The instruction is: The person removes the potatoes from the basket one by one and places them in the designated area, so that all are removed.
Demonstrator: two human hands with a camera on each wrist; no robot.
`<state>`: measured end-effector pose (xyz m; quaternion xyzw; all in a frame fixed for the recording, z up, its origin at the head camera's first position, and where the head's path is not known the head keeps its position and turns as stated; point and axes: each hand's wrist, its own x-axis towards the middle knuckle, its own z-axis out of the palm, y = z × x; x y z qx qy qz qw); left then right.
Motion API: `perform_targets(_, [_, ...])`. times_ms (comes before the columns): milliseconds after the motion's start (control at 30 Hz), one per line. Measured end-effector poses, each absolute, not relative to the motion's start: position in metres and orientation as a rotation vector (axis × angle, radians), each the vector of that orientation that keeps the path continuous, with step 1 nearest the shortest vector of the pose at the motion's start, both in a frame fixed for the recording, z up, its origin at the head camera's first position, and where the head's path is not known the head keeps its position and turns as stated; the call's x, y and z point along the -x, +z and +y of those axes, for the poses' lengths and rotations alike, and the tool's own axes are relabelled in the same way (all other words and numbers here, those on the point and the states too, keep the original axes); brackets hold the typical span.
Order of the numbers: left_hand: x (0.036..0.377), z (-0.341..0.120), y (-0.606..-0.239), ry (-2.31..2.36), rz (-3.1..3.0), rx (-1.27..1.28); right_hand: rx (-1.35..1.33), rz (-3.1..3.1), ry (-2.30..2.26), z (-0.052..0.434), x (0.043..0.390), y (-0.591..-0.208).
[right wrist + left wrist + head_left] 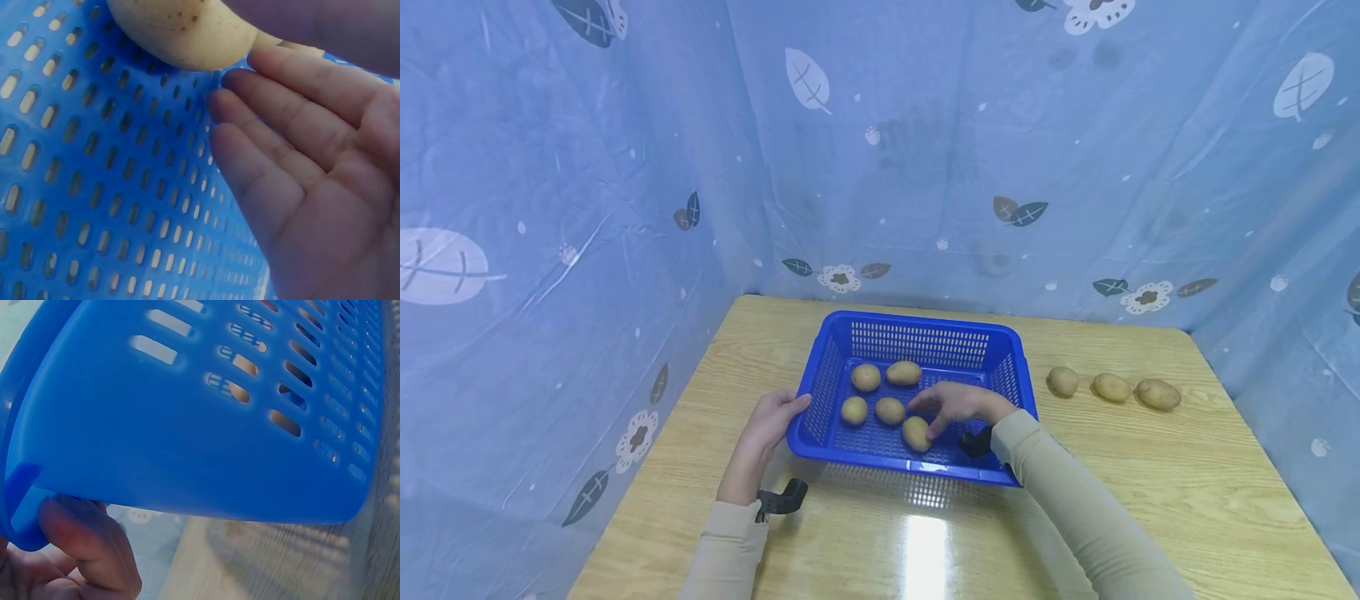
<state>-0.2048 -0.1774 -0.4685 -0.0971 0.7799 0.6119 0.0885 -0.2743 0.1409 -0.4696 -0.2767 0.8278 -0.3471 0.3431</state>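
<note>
A blue slotted basket (917, 319) stands on a wooden table (1150, 483) and holds several potatoes. My left hand (772, 419) grips the basket's left rim; the left wrist view shows a finger (87, 544) pressed against the rim's edge under the blue wall (187, 437). My right hand (951, 404) reaches into the basket over the nearest potato (916, 434). The right wrist view shows this hand (312, 175) open with straight fingers, its fingertips beside the potato (181, 31), which rests on the basket floor (94, 187).
Three more potatoes (1063, 381), (1112, 387), (1158, 394) lie in a row on the table right of the basket. Blue leaf-patterned curtains (925, 150) close off the back and both sides. A light glare sits on the tabletop in front of the basket.
</note>
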Motion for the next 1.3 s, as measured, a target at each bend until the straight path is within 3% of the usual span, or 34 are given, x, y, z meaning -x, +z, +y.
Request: perform_targets(1300, [0.203,-0.177,-0.465,1.796,2.323,0.292,0.700,2.121,-0.857,0.133,0.273,-0.487])
